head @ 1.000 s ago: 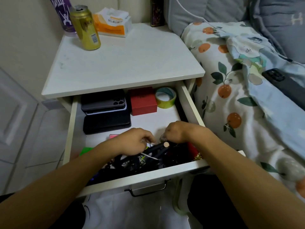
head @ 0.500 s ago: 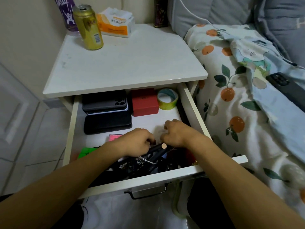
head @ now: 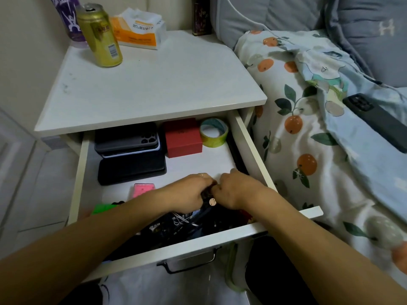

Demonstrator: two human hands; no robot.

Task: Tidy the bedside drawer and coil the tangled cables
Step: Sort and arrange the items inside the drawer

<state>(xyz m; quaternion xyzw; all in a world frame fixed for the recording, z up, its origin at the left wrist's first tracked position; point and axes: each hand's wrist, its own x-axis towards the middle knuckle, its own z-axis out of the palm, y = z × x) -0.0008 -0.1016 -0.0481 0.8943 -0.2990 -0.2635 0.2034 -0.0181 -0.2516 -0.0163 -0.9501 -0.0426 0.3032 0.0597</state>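
The white bedside drawer (head: 250,146) stands pulled open. A tangle of black cables (head: 187,227) fills its front part. My left hand (head: 187,194) and my right hand (head: 236,188) meet over the tangle, both curled around a black bundle (head: 206,193) with a round tan end cap (head: 212,202). Further back in the drawer lie stacked dark phone cases (head: 130,148), a red box (head: 184,137) and a yellow-green tape roll (head: 213,133). A pink item (head: 143,189) and a green item (head: 103,209) sit near the left front.
On the nightstand top (head: 154,84) stand a gold can (head: 99,35), a purple bottle (head: 68,18), a tissue pack (head: 138,29) and a dark tin (head: 201,15). The bed with fruit-print bedding (head: 308,139) lies right, with a black phone (head: 376,122) on it.
Both hands have closed in on each other and lifted slightly toward the drawer's middle, drawing the black bundle with the tan cap up from the tangle.
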